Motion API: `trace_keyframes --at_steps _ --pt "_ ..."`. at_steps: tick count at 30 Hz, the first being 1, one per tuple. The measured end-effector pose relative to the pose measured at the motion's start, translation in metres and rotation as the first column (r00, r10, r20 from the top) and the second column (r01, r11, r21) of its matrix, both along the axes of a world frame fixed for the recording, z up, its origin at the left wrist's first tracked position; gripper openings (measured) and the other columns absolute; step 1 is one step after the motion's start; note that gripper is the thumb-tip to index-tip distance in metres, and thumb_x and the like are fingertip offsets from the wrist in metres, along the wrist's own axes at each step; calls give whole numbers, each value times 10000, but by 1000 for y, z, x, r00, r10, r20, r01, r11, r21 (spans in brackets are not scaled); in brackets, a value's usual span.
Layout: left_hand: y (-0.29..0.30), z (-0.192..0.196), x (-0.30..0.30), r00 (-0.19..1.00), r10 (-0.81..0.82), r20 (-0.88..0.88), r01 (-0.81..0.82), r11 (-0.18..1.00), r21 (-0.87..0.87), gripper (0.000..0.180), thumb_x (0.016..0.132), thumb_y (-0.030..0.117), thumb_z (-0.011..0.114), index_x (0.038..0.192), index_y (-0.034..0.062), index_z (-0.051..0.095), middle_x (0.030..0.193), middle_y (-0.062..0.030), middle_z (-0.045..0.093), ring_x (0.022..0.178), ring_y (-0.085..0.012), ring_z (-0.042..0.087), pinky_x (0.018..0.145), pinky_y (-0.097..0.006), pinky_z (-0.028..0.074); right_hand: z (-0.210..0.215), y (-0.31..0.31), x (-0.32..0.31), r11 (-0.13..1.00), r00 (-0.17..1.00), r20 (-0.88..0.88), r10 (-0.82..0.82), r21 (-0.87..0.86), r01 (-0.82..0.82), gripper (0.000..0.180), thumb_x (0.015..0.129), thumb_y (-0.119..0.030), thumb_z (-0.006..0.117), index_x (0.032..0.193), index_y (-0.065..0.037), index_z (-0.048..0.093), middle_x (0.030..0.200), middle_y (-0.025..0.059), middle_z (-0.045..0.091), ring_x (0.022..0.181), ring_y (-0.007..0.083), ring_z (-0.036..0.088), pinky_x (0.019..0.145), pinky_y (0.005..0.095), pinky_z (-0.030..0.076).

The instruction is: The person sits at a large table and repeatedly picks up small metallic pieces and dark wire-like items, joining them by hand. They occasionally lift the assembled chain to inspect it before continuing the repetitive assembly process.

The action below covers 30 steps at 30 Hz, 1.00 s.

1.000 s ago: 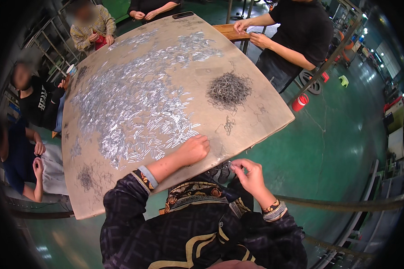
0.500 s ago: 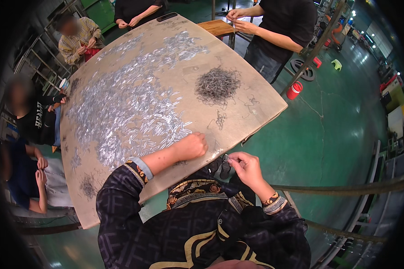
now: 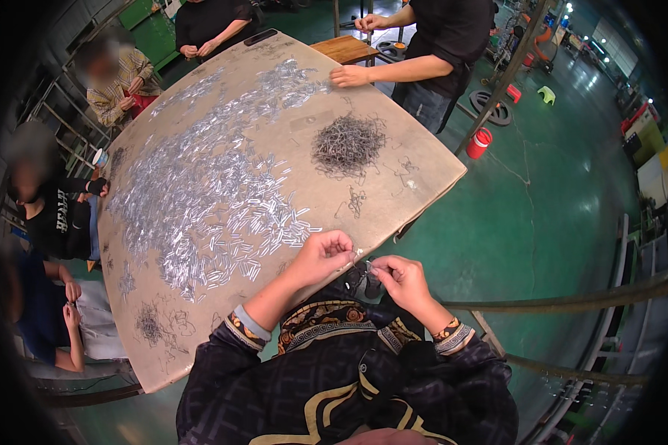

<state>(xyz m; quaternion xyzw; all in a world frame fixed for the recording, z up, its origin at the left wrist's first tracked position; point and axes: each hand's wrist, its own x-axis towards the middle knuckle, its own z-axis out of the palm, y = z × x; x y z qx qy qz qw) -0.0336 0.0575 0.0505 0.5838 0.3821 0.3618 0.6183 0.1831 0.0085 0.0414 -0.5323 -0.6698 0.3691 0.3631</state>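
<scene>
Just off the table's near edge, my left hand (image 3: 323,256) is closed in a pinch, with what looks like a thin dark wire at its fingertips. Close to its right, my right hand (image 3: 402,280) pinches a small pale piece, too tiny to make out. The two sets of fingertips nearly meet. On the tabletop (image 3: 393,178) beyond them lies a broad spread of short, shiny, clear or silvery tubes (image 3: 223,200). A heap of dark bent wires (image 3: 349,144) sits to the right of the tubes, with a small loose cluster of wires (image 3: 355,202) nearer me.
Across the table a co-worker's hand (image 3: 349,76) rests at the far edge. Other people work along the left and far sides. A dark phone-like slab (image 3: 260,36) lies at the far corner. A red bucket (image 3: 479,143) stands on the green floor; a metal rail (image 3: 557,302) runs at right.
My left hand has come off the table surface toward my right hand and now pinches. The far co-worker's hand has reached to the table edge. The view has shifted slightly.
</scene>
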Motion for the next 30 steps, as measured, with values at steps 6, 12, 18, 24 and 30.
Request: trace_keyframes --at_steps 6,12,18,24,30 --pt "-16 1 11 988 54 144 -39 993 -107 53 853 -7 666 864 20 621 796 20 638 719 -26 581 649 -178 456 1 0 -2 1000 1000 6 14 10 -14 100 847 -196 693 901 -114 715 854 15 709 697 190 658 673 350 438" --pt "-15 -10 18 987 80 141 -67 993 -94 45 860 0 659 871 10 617 809 5 646 721 -35 590 655 -183 464 1 -2 -1 1000 999 -35 16 16 -16 109 848 -189 688 909 -103 713 856 27 708 703 203 658 682 365 449" --pt "-18 -6 28 982 122 141 -116 992 -47 52 878 15 650 871 24 599 800 29 619 698 -5 543 613 -165 420 7 -3 1 1000 1000 -7 8 31 -7 106 839 -169 693 903 -85 709 821 35 695 668 191 632 623 321 441" --pt "-23 10 34 993 110 39 -115 977 178 73 863 23 667 871 21 595 773 45 591 668 -2 495 583 -169 384 15 2 4 955 993 -101 56 294 -24 82 776 -80 735 841 -51 694 740 40 651 675 183 580 596 307 442" --pt "-22 45 48 991 122 -47 -76 830 552 115 797 13 707 854 23 608 748 -15 575 622 -67 493 535 -215 380 27 -1 9 924 984 -179 17 378 54 97 746 -48 754 817 -41 688 746 54 639 694 202 575 648 318 452"
